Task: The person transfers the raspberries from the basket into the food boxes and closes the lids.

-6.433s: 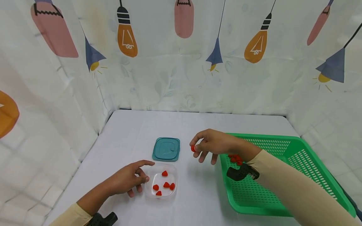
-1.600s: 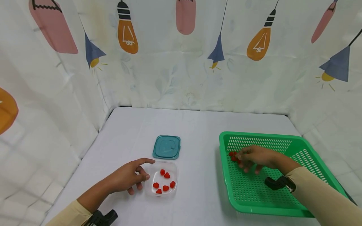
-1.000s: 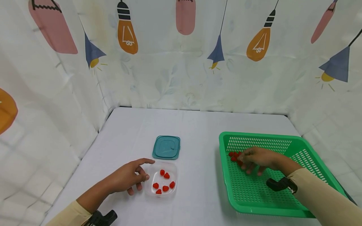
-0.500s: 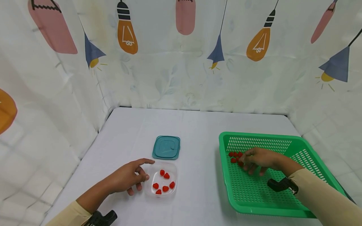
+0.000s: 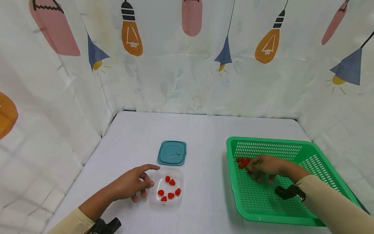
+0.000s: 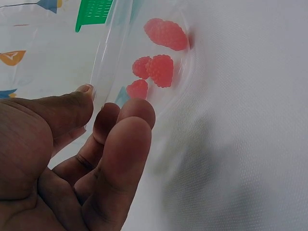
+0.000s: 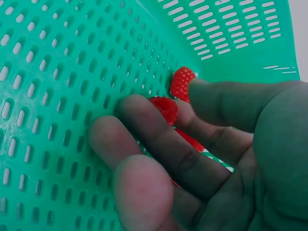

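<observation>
Red raspberries (image 5: 241,166) lie in a small pile at the left inside of a green slotted basket (image 5: 271,219). My right hand (image 5: 264,165) reaches into this basket, and in the right wrist view its thumb and index fingertips pinch a raspberry (image 7: 182,83). Another raspberry (image 7: 164,109) shows behind its middle fingers, partly hidden. On the left stands a clear plastic container (image 5: 181,177) with several raspberries (image 5: 171,195) spread over its bottom. My left hand (image 5: 132,183) rests at its left side, with relaxed fingers; in the left wrist view the thumb touches the rim (image 6: 98,72).
A teal square lid (image 5: 172,152) lies on the white table (image 5: 205,195) just behind the container. Curtains (image 5: 187,81) printed with lamps and bulbs enclose the table at the back and both sides. Each wrist wears a black camera mount (image 5: 105,226).
Since the earliest frame, the right hand has brought raspberries to the container and gone back into the basket. Lately it shifts only slightly at the pile. The left hand stays at the container.
</observation>
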Available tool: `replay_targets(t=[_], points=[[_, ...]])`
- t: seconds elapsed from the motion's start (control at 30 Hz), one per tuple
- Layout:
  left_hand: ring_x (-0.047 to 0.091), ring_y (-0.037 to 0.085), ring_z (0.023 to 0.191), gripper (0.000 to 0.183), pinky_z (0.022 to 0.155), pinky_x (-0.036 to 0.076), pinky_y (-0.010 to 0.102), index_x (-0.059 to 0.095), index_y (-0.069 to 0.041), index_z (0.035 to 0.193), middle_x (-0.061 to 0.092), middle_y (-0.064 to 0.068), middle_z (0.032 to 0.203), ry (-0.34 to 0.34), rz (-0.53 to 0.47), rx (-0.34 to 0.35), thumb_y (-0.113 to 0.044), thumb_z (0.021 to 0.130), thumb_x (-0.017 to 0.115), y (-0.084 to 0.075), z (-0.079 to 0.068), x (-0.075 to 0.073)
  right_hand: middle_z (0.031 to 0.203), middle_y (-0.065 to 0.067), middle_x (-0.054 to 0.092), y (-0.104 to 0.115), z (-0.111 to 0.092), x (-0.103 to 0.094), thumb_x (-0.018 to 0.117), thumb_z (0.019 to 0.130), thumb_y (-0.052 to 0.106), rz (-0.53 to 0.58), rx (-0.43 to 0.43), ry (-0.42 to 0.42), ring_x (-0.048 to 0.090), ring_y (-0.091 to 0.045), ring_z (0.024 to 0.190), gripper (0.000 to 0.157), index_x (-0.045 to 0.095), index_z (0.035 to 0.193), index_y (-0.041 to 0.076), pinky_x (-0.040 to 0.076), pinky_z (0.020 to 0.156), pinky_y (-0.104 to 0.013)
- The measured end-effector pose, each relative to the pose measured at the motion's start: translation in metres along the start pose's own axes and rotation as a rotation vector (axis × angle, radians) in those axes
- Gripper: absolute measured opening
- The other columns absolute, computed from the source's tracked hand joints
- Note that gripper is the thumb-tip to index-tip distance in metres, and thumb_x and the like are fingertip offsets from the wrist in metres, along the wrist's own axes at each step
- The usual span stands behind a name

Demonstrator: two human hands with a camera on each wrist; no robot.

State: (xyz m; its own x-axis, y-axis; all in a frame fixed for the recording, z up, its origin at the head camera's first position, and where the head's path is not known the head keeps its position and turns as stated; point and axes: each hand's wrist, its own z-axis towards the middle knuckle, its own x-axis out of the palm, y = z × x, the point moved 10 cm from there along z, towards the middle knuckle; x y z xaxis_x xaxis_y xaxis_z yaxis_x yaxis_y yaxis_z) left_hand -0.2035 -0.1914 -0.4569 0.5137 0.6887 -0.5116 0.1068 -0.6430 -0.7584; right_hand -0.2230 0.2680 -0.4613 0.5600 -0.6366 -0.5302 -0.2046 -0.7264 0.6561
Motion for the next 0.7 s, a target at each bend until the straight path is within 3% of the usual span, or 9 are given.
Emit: replay_targets(t=[0.37,0.7], points=[[0.066,0.026,0.064,0.054,0.048,0.056,0.038,0.054,-0.025,0.144,0.064,0.008,0.092,0.001,0.0,0.005,-0.016,0.094,0.075,-0.0017,-0.0006,-0.0009,0.089,-0.01,0.069,0.0008,0.0052,0.0016,0.063,0.1,0.01,0.007,-0.047,0.004,0.069,-0.027,0.077,0.022,0.067,0.12,0.002,0.051,0.049,-0.035],[0.066,0.026,0.064,0.054,0.048,0.057,0.038,0.054,-0.026,0.144,0.064,0.007,0.093,0.003,0.006,-0.002,-0.015,0.095,0.074,-0.002,-0.0005,-0.0003,0.087,-0.011,0.069,0.0004,0.0049,0.0012,0.06,0.101,0.009,0.029,-0.038,-0.016,0.069,-0.027,0.076,0.018,0.067,0.117,0.003,0.051,0.049,-0.034]])
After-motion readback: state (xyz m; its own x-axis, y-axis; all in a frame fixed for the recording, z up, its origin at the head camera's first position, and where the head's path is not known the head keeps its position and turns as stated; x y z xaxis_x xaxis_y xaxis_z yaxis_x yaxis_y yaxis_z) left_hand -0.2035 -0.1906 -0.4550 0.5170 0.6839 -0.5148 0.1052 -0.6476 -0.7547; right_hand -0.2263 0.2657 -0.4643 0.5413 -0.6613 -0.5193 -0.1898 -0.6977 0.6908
